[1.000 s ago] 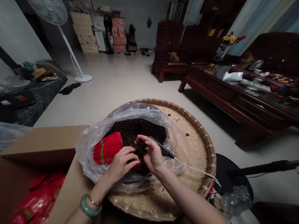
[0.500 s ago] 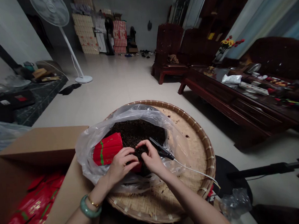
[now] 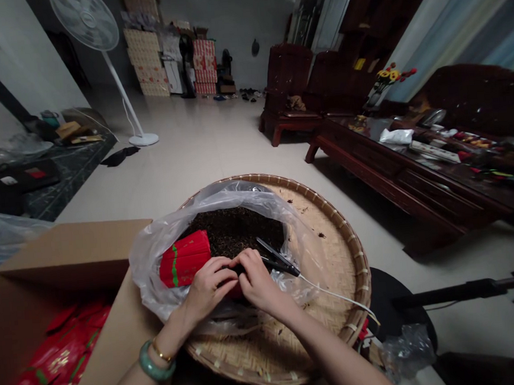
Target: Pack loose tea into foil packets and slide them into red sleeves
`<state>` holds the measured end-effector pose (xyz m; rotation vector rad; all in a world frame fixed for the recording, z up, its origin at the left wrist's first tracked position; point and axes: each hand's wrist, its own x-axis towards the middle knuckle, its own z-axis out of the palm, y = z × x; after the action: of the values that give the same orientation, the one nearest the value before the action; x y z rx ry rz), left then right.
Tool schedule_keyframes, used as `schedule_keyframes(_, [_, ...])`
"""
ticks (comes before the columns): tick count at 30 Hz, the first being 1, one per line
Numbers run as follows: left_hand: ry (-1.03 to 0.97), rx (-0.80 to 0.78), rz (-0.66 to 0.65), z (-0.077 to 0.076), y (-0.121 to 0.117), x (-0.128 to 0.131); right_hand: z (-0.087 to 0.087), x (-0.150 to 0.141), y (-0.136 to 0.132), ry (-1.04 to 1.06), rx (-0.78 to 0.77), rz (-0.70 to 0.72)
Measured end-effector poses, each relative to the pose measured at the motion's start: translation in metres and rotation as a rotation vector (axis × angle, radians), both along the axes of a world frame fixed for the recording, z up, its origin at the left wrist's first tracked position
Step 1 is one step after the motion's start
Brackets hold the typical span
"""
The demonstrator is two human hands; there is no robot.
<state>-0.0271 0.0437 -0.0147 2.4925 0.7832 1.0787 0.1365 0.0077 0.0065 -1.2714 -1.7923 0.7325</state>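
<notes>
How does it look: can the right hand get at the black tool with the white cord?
Probably yes: the right hand is close beside the black tool, and nothing seems to stand between them.

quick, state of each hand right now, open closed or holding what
Left hand: fingers curled beside a red piece; grip cannot be told.
Right hand: fingers bent in close to the left's; anything held is hidden.
</notes>
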Motion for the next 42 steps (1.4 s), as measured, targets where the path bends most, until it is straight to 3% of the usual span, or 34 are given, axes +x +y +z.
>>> schedule_keyframes(5, [0.016, 0.04, -0.008, 0.004, 0.0, -0.001, 0.018, 0.013, -0.004, -0.321, -0.092, 0.082])
schedule_keyframes(14, [0.106, 0.148, -0.038, 0.012, 0.0, 0.0, 0.046, 0.027, 0.002, -0.662, -0.243, 0.241])
schedule_keyframes(17, [0.121, 0.188, -0.065, 0.013, 0.0, 0.001, 0.048, 0.023, 0.005, -0.634, -0.249, 0.213])
schedule_keyframes(21, [0.096, 0.213, -0.065, 0.011, 0.001, -0.001, 0.045, 0.022, 0.007, -0.422, -0.19, 0.089])
schedule_keyframes(25, [0.078, 0.202, -0.03, 0.009, 0.0, -0.004, 0.036, 0.028, 0.006, -0.312, -0.134, 0.15])
schedule_keyframes(33, [0.053, 0.231, -0.077, 0.008, -0.003, 0.001, 0.046, 0.022, 0.004, -0.622, -0.18, 0.186])
schedule_keyframes(37, [0.061, 0.197, -0.044, 0.009, -0.003, -0.003, 0.047, 0.024, 0.008, -0.571, -0.146, 0.297])
schedule_keyframes(42, [0.078, 0.212, -0.09, 0.006, -0.004, -0.003, 0.042, 0.019, 0.006, -0.743, -0.164, 0.215])
